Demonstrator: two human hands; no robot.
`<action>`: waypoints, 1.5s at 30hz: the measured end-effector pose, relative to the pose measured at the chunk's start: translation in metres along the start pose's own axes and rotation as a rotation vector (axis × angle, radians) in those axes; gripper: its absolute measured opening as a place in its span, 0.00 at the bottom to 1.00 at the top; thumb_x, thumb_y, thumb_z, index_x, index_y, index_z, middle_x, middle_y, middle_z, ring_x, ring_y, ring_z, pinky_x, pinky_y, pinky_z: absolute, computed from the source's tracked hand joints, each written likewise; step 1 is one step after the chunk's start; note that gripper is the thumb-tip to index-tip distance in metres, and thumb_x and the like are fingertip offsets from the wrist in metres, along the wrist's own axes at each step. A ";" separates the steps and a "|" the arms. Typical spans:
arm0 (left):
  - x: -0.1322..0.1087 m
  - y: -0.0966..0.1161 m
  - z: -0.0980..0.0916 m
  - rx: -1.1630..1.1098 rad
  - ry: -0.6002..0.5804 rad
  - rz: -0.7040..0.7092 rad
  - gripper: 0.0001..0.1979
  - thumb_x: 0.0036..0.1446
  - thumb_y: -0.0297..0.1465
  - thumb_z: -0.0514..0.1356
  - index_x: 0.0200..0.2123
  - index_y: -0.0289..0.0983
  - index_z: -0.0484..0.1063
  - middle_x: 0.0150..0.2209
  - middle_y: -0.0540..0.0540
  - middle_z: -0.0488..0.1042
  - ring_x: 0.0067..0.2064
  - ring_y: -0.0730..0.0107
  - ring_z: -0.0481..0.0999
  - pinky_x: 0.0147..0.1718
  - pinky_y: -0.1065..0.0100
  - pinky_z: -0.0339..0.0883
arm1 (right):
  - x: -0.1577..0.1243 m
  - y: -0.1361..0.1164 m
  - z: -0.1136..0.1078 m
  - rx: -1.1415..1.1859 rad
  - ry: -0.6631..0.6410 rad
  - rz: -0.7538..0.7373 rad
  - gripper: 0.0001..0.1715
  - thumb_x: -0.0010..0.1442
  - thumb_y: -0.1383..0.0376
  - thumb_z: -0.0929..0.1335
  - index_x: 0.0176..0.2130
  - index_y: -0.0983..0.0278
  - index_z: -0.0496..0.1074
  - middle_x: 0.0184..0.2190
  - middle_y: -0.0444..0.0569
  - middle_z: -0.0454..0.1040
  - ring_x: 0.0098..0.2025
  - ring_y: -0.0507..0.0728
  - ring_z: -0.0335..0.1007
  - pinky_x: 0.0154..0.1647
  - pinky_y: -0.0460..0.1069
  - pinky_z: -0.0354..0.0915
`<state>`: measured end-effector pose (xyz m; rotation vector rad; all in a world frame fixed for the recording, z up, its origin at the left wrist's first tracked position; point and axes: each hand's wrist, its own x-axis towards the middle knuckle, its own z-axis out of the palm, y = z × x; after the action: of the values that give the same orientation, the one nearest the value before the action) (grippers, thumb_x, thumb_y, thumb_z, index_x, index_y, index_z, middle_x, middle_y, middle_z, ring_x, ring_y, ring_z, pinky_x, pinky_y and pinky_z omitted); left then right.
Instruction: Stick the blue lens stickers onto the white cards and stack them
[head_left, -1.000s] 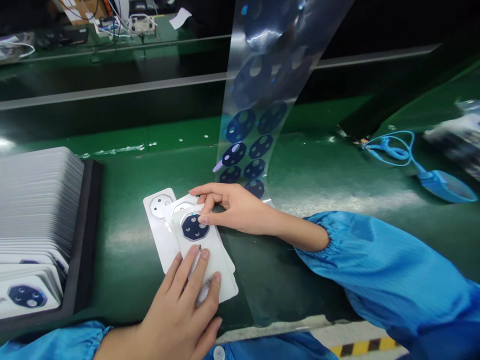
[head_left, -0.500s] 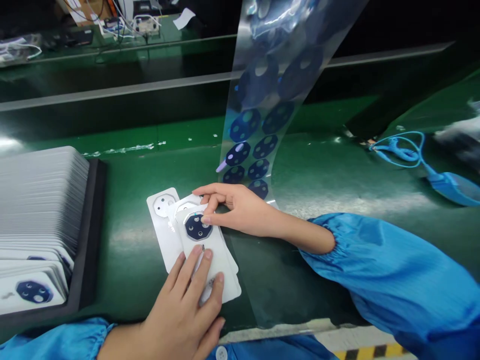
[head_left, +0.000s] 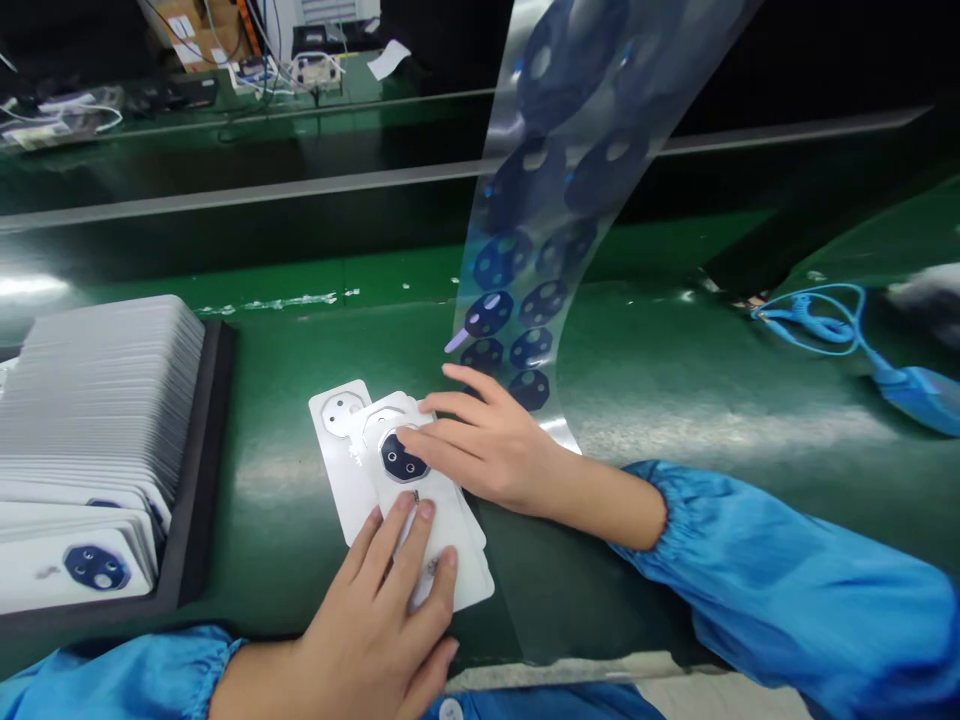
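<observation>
Flat on the lower part of a white phone-shaped panel [head_left: 441, 498] lies my left hand [head_left: 382, 610], open with its fingers spread. A dark blue octagonal sticker [head_left: 403, 457] with round holes sits at the panel's upper end. My right hand [head_left: 487, 440] is open above it, its index fingertip resting on the sticker's upper edge. Beneath this panel are other white panels, one with a pale octagon [head_left: 341, 413] bare of dark blue. Beyond my right hand hangs a clear film strip [head_left: 517, 225] carrying rows of dark blue octagonal stickers.
At the left, a black tray [head_left: 196, 500] holds a long row of upright white panels [head_left: 112, 390]. A blue coiled cord with a blue pad [head_left: 919, 395] lies at the right. Cables and a small device [head_left: 315, 72] are on the far bench.
My right hand's fingers have gone from a pinch at the sticker's edge to stretched out over it. My left hand stays on the panel. The whole view has shifted slightly.
</observation>
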<state>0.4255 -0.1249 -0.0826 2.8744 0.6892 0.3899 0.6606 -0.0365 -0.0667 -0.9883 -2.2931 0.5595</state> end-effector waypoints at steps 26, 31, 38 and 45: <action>-0.014 0.006 0.012 -0.014 0.058 -0.083 0.32 0.63 0.41 0.61 0.64 0.30 0.62 0.69 0.21 0.51 0.71 0.26 0.49 0.63 0.37 0.58 | 0.013 -0.023 0.014 -0.200 0.205 0.209 0.05 0.66 0.61 0.68 0.39 0.57 0.67 0.43 0.56 0.71 0.49 0.69 0.66 0.53 0.65 0.64; -0.020 0.010 0.021 -0.015 0.249 -0.090 0.44 0.54 0.34 0.67 0.70 0.35 0.53 0.74 0.23 0.36 0.73 0.27 0.41 0.64 0.34 0.53 | 0.018 -0.043 -0.009 0.221 0.343 0.425 0.15 0.67 0.51 0.68 0.34 0.57 0.64 0.26 0.45 0.71 0.27 0.59 0.68 0.27 0.53 0.65; -0.024 0.010 0.012 0.232 0.258 -0.135 0.37 0.72 0.49 0.48 0.76 0.40 0.40 0.73 0.27 0.43 0.73 0.32 0.47 0.63 0.44 0.60 | 0.079 -0.084 -0.014 0.171 0.415 0.349 0.22 0.60 0.49 0.74 0.49 0.56 0.74 0.25 0.42 0.73 0.22 0.54 0.66 0.20 0.48 0.61; -0.025 0.005 0.001 0.382 0.200 -0.069 0.27 0.75 0.42 0.43 0.71 0.43 0.59 0.70 0.35 0.57 0.71 0.43 0.56 0.61 0.51 0.62 | 0.178 -0.129 0.038 0.000 0.363 -0.077 0.09 0.66 0.59 0.70 0.40 0.61 0.79 0.24 0.42 0.73 0.24 0.52 0.68 0.28 0.48 0.61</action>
<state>0.4066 -0.1407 -0.0883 3.1829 0.9913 0.6018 0.4697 0.0103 0.0386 -0.9128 -1.9968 0.3175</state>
